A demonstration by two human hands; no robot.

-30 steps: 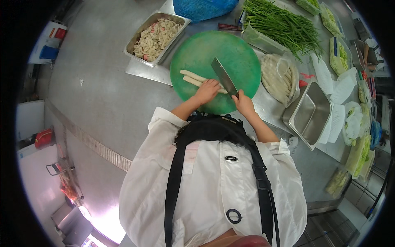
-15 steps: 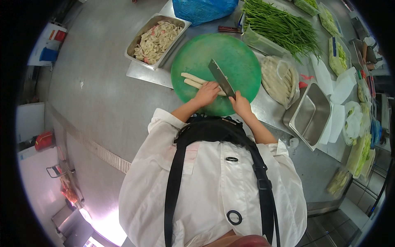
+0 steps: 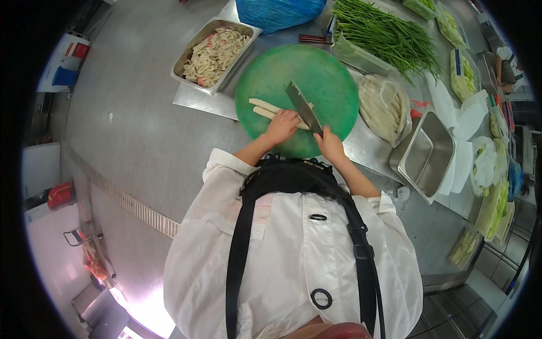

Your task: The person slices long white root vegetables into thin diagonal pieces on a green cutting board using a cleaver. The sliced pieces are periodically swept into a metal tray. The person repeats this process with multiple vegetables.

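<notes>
On a round green cutting board (image 3: 327,73) lie two pale, long strips of food (image 3: 264,108), side by side. My left hand (image 3: 281,125) presses down on their right end. My right hand (image 3: 328,144) grips the handle of a cleaver (image 3: 302,105), whose blade slants up over the board just right of my left fingers.
A steel tray of pale cut rings (image 3: 213,52) sits left of the board. A clear bag of pale strips (image 3: 384,106), an empty steel pan (image 3: 424,156), long green stalks (image 3: 389,35) and a blue bag (image 3: 279,11) lie around on the steel counter (image 3: 141,130).
The cleaver blade has shifted slightly left, closer to my left hand on the strips. Both hands stay at the board's near edge.
</notes>
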